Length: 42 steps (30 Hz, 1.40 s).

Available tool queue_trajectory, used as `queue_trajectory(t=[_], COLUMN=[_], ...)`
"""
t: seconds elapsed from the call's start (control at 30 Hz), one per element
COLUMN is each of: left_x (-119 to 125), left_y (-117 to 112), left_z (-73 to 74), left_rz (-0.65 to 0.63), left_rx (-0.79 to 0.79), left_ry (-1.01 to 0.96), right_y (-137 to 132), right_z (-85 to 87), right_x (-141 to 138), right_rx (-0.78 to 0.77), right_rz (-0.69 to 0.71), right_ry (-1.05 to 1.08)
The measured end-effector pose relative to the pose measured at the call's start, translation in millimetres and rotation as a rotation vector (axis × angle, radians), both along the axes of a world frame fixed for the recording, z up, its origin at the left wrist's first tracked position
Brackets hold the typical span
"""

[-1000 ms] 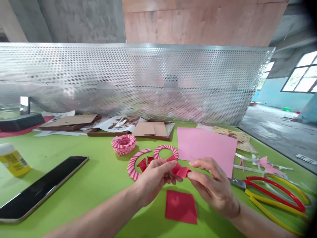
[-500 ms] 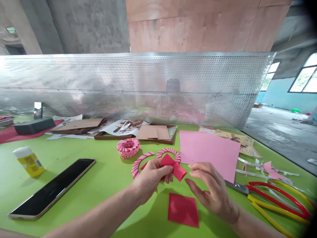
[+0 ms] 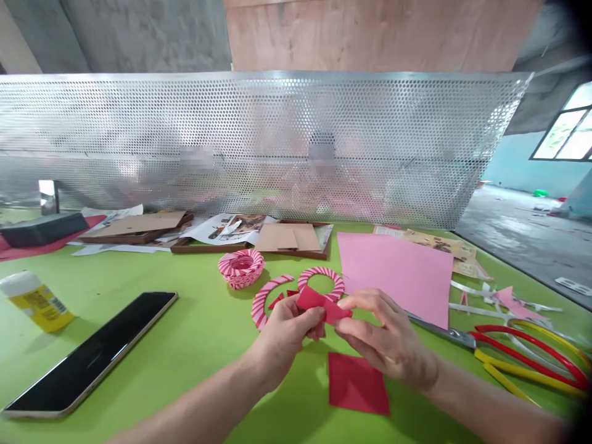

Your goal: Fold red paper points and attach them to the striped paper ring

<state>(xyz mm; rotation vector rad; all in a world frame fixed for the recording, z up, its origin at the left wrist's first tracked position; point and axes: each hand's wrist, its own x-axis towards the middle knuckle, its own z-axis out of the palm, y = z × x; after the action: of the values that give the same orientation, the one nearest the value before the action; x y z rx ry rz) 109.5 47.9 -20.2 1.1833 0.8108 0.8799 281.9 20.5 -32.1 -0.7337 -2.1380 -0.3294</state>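
A folded piece of red paper (image 3: 311, 298) is pinched between the thumb and fingers of my left hand (image 3: 292, 320). My right hand (image 3: 386, 330) has its thumb and fingertips closed on the paper's right end. Below my hands a flat red paper square (image 3: 358, 383) lies on the green table. Just behind them are a pink-and-red striped ring (image 3: 340, 280) and a curved striped strip (image 3: 259, 302), with small red folded pieces (image 3: 276, 300) between. Farther back stands a small woven striped basket (image 3: 241, 269).
To the left are a glue stick (image 3: 39, 305) and a phone (image 3: 97, 354). Pink paper (image 3: 398, 271) and scissors (image 3: 522, 351) lie at right, near paper scraps (image 3: 509, 302). Frames and cardboard (image 3: 293, 237) line the back, before a perforated metal screen (image 3: 259, 142).
My right hand has moved left and closed on the red paper's right end, where it was apart and open before. My left hand keeps its pinch. The view has shifted slightly.
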Motion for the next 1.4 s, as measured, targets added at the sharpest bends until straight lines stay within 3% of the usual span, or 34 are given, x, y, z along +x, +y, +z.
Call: queue_trajectory(t=[0.27,0.5,0.7,0.8,0.97,1.2,1.4], left_x=[-4.7,-4.4,-4.7,-4.8,-5.3,-4.8,-6.7], left_y=[-5.0,-7.1,-7.2,-6.4,-6.8,-5.1,-6.8], left_z=[3.4,4.4,4.1,4.2,3.6,0.3,6.7], left_rz=[0.004,-0.106,-0.024,-0.045,-0.124,-0.21,-0.16], left_rx=[0.051,0.104,0.103,0.14,0.29,0.332,0.242], left_ry=[0.052,-0.006,0.108,0.196,0.289,0.3,0.266], right_y=[-3.0,-5.7,-7.0,-6.6,-4.8,-4.0,-3.3], right_z=[-6.6,-6.8,-4.9,-5.3,-3.6,-5.8,-5.0], right_x=[0.8,1.1,2.3,0.9,-6.0,-14.8,-16.8], right_rx=[-0.144,-0.2,-0.273,-0.331,-0.549,-1.076,-1.094], right_rz=[0.08,0.105,0.126,0.141,0.136,0.206,0.161], right_ry=[0.163,0.168,0.226,0.279,0.452,0.799,0.888])
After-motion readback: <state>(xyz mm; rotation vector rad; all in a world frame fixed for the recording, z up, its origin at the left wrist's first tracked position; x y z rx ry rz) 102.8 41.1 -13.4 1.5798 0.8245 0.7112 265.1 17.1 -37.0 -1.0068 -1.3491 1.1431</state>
